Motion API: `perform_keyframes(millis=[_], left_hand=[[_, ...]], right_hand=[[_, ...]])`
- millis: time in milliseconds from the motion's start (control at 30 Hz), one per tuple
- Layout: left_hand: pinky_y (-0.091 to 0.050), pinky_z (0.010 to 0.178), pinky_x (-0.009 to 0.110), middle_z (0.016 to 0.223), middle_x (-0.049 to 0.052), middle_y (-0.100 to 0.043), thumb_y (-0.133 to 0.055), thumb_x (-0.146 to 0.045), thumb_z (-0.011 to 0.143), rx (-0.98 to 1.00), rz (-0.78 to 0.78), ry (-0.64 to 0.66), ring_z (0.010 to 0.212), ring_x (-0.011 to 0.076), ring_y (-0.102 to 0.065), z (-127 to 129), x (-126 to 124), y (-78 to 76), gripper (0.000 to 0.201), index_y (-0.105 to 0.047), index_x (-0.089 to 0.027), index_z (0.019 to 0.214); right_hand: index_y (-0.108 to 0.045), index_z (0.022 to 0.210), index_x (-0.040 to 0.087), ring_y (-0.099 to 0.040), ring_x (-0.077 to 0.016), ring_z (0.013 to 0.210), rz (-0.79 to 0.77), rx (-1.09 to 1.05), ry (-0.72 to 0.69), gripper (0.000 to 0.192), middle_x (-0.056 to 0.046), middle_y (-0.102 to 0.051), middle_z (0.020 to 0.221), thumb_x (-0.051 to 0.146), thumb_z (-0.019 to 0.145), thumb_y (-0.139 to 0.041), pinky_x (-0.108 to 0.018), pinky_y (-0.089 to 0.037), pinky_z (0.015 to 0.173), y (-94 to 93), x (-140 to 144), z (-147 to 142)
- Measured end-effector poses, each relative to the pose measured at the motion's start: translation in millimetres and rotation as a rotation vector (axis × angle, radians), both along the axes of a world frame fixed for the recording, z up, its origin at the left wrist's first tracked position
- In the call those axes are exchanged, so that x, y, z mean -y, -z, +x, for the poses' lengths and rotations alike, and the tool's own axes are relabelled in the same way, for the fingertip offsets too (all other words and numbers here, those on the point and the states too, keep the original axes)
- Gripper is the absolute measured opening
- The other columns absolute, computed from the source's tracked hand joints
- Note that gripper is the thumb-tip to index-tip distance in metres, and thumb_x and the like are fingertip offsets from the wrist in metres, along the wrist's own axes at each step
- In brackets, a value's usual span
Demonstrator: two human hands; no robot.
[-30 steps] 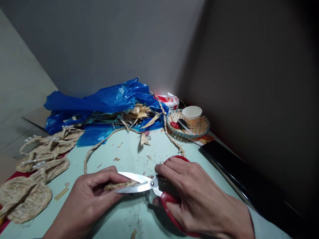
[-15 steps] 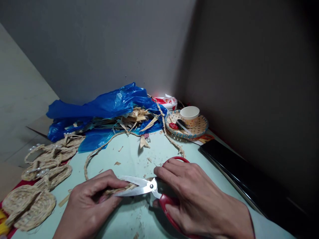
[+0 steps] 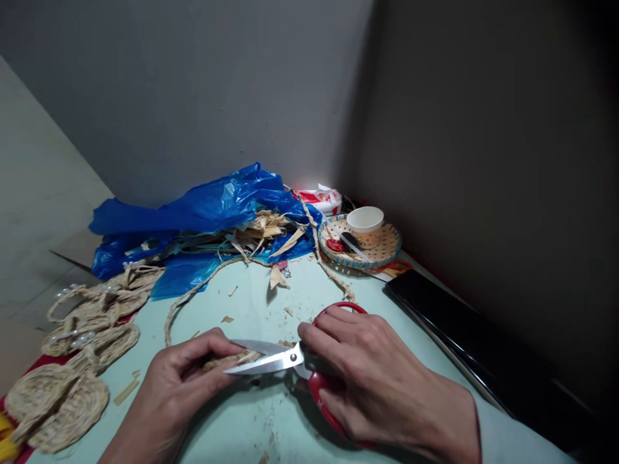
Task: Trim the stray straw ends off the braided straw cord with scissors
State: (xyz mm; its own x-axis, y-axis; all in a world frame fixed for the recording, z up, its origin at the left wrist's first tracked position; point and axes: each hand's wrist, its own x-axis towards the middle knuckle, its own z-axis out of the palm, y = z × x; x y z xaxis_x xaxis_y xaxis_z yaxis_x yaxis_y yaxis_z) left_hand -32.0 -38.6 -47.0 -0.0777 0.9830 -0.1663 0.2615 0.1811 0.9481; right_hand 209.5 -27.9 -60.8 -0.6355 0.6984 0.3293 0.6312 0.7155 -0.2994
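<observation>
My left hand is closed in a pinch on a braided straw cord, whose end sticks out past the fingertips. Red-handled scissors are in my right hand, its fingers through the handles. The blades point left, slightly apart, with the cord end between or just beside them; which of the two I cannot tell. Beyond my left hand, a length of the cord loops over the pale green tabletop toward the back. My right palm hides part of the handles.
At the left lie several woven straw slippers, some with beads. A blue plastic bag with dry husk strips sits at the back. A basket tray holds a paper cup. A long black case lies at right.
The scissor blades have tilted and closed somewhat around the cord end. Both hands stay nearly in place; the view has shifted slightly.
</observation>
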Motion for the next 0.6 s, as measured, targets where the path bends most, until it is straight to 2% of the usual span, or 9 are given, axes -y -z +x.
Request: perform_keyframes(millis=[167,433,600], left_hand=[[-0.046,0.064,0.025,0.067,-0.003,-0.066,-0.080,-0.030,0.060,0.040,-0.003,-0.018,0.068,0.0168,-0.061,3,1,0.7,0.004,-0.079,-0.026,0.058],[-0.043,0.059,0.028,0.060,-0.003,-0.060,-0.075,-0.029,0.057,-0.077,0.069,-0.063,0.062,0.0181,-0.056,5,4,2.6,0.006,-0.078,-0.030,0.053],[-0.043,0.061,0.029,0.061,-0.003,-0.059,-0.073,-0.028,0.058,-0.132,0.115,-0.065,0.063,0.0188,-0.056,5,5,3.0,0.007,-0.077,-0.028,0.052]], right_hand=[[-0.051,0.088,0.022,-0.049,-0.0183,0.076,0.028,0.023,-0.005,0.005,-0.002,-0.059,0.086,0.020,0.083,-0.053,-0.033,-0.034,0.066,0.3,0,-1],[-0.052,0.092,0.021,-0.047,-0.0189,0.076,0.065,0.045,0.002,0.004,-0.003,-0.060,0.090,0.020,0.088,-0.052,-0.035,-0.034,0.066,-2.5,6,-5],[-0.056,0.100,0.018,-0.049,-0.0201,0.078,0.090,0.059,0.024,0.011,-0.006,-0.063,0.096,0.018,0.089,-0.053,-0.036,-0.035,0.066,0.1,10,-9]])
